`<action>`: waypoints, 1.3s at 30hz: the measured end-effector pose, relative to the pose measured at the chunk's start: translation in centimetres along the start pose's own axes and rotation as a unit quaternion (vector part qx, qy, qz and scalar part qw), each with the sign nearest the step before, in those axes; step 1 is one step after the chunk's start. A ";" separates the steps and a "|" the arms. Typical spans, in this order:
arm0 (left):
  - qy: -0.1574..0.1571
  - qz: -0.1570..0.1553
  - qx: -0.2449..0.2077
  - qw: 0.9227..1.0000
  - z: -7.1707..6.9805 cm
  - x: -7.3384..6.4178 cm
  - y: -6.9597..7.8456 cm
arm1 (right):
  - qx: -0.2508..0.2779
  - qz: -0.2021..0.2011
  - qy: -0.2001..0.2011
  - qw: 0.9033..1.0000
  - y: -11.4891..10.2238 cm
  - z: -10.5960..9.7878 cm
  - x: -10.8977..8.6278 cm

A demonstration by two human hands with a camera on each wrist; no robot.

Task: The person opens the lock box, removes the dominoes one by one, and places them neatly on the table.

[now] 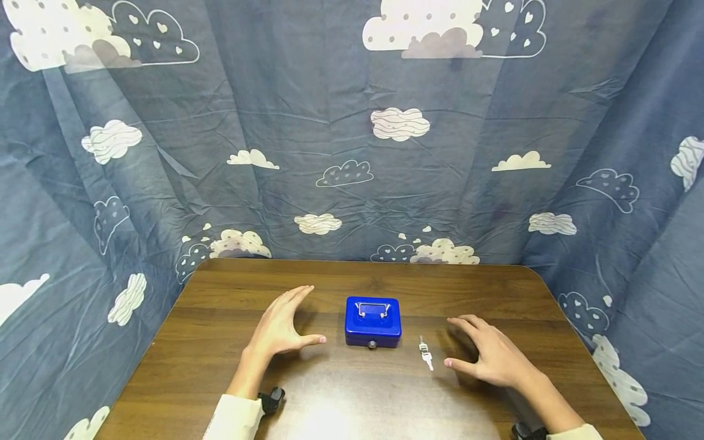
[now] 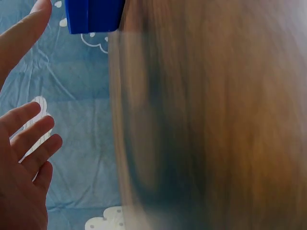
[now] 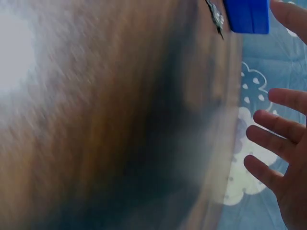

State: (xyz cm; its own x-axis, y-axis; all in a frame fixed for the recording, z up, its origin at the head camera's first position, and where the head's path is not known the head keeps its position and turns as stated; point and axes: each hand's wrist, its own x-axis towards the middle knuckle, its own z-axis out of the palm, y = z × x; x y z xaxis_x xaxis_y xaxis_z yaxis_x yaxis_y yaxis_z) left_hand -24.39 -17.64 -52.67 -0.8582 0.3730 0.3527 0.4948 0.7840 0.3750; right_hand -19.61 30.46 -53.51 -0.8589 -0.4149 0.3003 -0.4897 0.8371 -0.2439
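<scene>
A small blue cash box (image 1: 373,322) with a lid, a silver carry handle (image 1: 372,310) and a round lock (image 1: 372,344) on its front sits near the middle of the table. To its right lie silver keys (image 1: 426,353), joined together. The left hand (image 1: 279,324) hovers left of the box, thumb spread from the fingers, touching nothing. On the other side, the right hand (image 1: 488,353) is held just right of the keys, its fingers apart and holding nothing. Both wrist views catch the box's blue side; the right wrist view also has the keys (image 3: 216,18).
The brown wood-grain table (image 1: 247,276) has rounded far corners and a bright glare near the front. A blue-grey curtain (image 1: 297,98) printed with white clouds hangs behind it and along both sides. Dark bands (image 1: 272,400) with small cameras sit on the wrists.
</scene>
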 end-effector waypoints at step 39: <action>-0.061 0.041 -0.103 0.992 5.9 3.2 2.7 | 0.033 0.075 0.038 0.996 -5.2 4.8 1.5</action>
State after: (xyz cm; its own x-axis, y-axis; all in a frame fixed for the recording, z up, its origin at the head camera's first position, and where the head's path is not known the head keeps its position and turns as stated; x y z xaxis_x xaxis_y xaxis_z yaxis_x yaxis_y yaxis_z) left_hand -26.60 -11.40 -55.54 -0.8174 0.4985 0.2888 0.5710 0.6342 0.5213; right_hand -19.04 23.78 -56.21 -0.9107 -0.2570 0.3235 -0.3678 0.8611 -0.3511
